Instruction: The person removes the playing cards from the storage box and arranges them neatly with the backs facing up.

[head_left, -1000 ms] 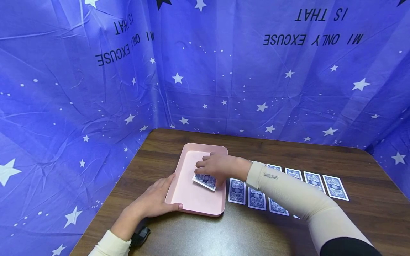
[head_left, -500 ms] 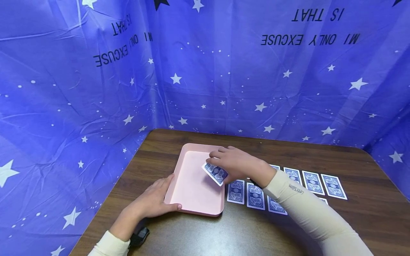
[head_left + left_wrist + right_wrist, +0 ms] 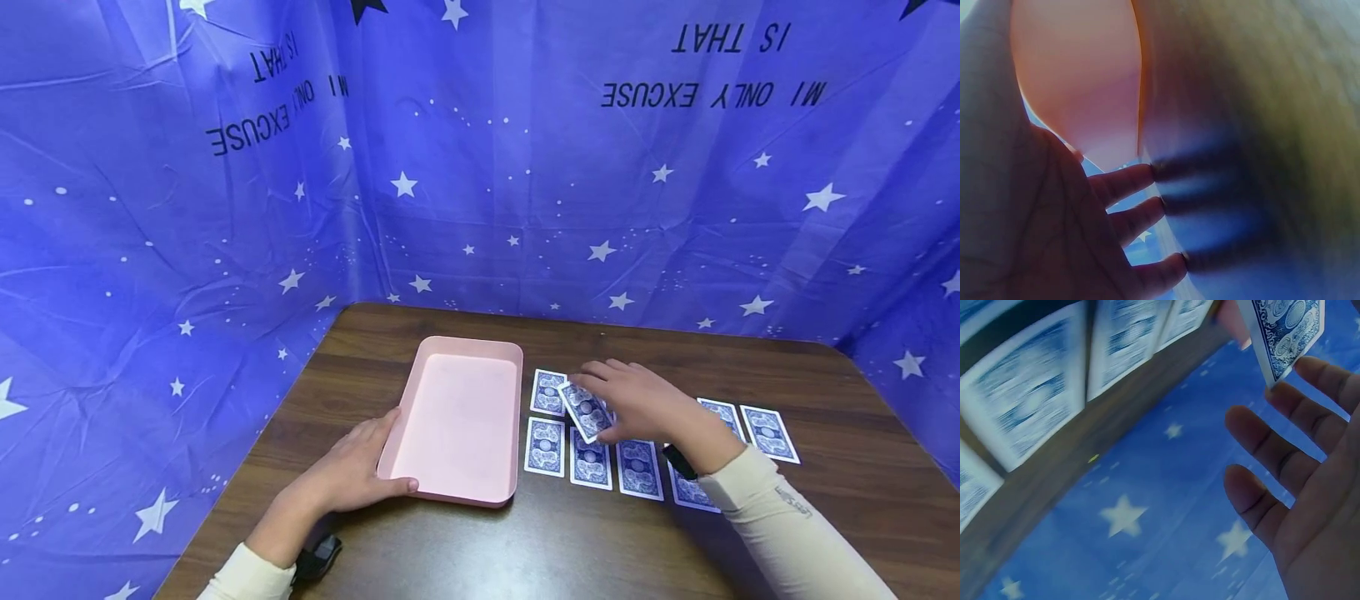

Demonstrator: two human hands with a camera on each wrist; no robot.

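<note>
My right hand (image 3: 637,404) pinches a blue-backed playing card (image 3: 585,411), held tilted above the table among other cards. In the right wrist view the fingertips meet the lower edge of this playing card (image 3: 1288,337), while two other fingers stand free of it. My left hand (image 3: 352,467) rests against the left side of a pink tray (image 3: 453,425), its thumb at the near left corner. The left wrist view shows the fingers (image 3: 1147,278) of that hand straight, beside the tray (image 3: 1079,81). Nothing lies in the tray.
Several face-down playing cards (image 3: 639,471) lie in two rows right of the tray, some partly hidden by the right hand and arm. A wooden table (image 3: 480,550) bears everything. Blue curtains (image 3: 465,208) with stars hang behind it and at the sides.
My right hand has lifted the playing card up out of the tray and carried it right, over the rows of cards. My left hand keeps its place at the tray.
</note>
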